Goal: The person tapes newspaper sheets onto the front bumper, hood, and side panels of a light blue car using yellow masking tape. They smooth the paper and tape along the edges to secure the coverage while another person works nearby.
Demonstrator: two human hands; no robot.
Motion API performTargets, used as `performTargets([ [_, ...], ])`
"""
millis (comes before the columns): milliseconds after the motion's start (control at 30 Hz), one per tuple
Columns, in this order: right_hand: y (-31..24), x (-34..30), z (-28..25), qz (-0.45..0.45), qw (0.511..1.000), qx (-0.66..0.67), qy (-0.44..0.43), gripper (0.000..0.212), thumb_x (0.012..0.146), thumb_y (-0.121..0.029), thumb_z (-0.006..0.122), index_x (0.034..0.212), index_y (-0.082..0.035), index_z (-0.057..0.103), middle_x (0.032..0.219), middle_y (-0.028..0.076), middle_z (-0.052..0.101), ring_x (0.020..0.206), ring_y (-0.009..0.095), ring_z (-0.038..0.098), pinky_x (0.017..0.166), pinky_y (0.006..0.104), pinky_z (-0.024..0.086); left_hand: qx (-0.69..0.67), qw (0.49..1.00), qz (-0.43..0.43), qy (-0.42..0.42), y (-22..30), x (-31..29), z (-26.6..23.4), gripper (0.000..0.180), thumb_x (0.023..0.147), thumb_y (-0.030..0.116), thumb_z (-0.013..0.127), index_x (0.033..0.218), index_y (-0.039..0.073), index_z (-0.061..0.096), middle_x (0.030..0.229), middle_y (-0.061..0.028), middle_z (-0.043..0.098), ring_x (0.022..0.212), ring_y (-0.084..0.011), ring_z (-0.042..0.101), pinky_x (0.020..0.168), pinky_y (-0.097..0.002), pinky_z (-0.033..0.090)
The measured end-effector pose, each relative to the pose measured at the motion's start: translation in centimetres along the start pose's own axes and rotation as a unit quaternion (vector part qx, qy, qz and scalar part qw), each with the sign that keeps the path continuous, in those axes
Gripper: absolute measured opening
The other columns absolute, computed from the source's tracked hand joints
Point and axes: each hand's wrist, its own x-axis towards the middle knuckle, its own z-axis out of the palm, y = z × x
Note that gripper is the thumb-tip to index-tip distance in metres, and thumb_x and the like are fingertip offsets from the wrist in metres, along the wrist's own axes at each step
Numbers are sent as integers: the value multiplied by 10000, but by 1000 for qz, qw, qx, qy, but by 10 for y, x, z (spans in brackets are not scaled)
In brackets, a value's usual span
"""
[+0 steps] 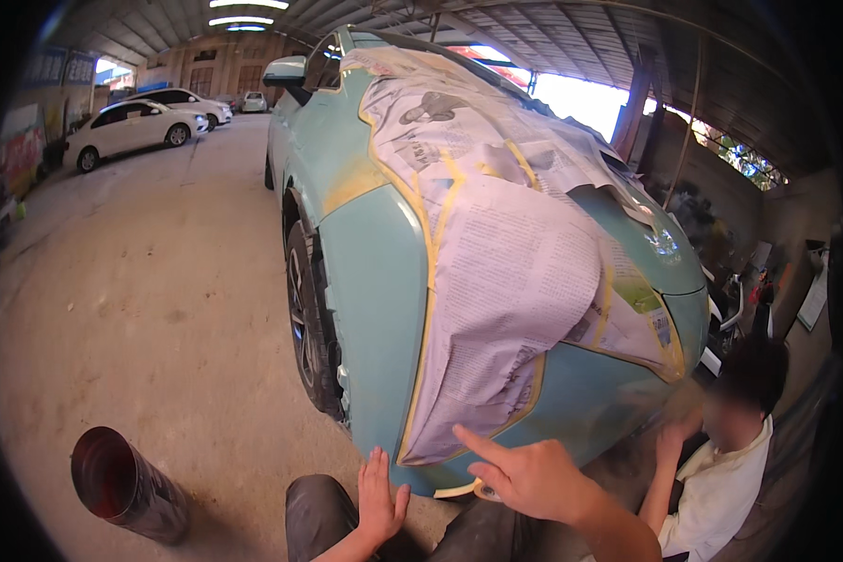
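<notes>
Newspaper covers the headlight area and bonnet of a pale green car, edged with yellow masking tape. My left hand is open, its fingers stretched out against the lower bumper corner. My right hand has its index finger extended, the tip at the paper's lower edge. Below its thumb shows a roll of masking tape, partly hidden by the hand, which appears closed around it. From the roll a tape strip runs left along the bumper's lower edge.
A co-worker in a pale top crouches at the right, close to the bumper. On the floor at lower left stands a dark open cylinder. The front wheel is left of my hands. White cars are parked farther back.
</notes>
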Motion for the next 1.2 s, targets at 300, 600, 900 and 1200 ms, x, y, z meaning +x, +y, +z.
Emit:
performTargets([
  [300,25,-43,27,124,952,256,112,464,938,-199,673,1393,-163,589,683,133,666,555,236,654,582,320,513,35,971,214,96,72,108,-48,645,762,48,714,1371,-24,513,1423,-263,461,1273,-429,487,1046,-504,398],
  [600,41,-29,47,105,916,256,292,555,925,-202,670,1455,-159,512,666,143,654,574,300,668,573,372,525,252,825,493,113,156,206,-73,426,730,68,702,1148,148,732,1358,-137,567,1230,-299,544,1052,-439,399],
  [900,43,11,46,55,924,130,354,690,932,-300,625,1555,-208,342,560,108,622,459,313,615,464,438,515,389,724,561,94,189,251,-112,346,869,190,624,1210,172,683,1459,-38,552,1378,-210,466,1136,-408,311],
  [1200,34,18,38,90,923,103,361,729,927,-289,625,1570,-218,289,613,106,660,465,325,624,462,454,527,361,716,594,60,194,256,-114,397,826,136,647,1219,123,702,1330,-57,620,1222,-210,577,988,-348,444],
])
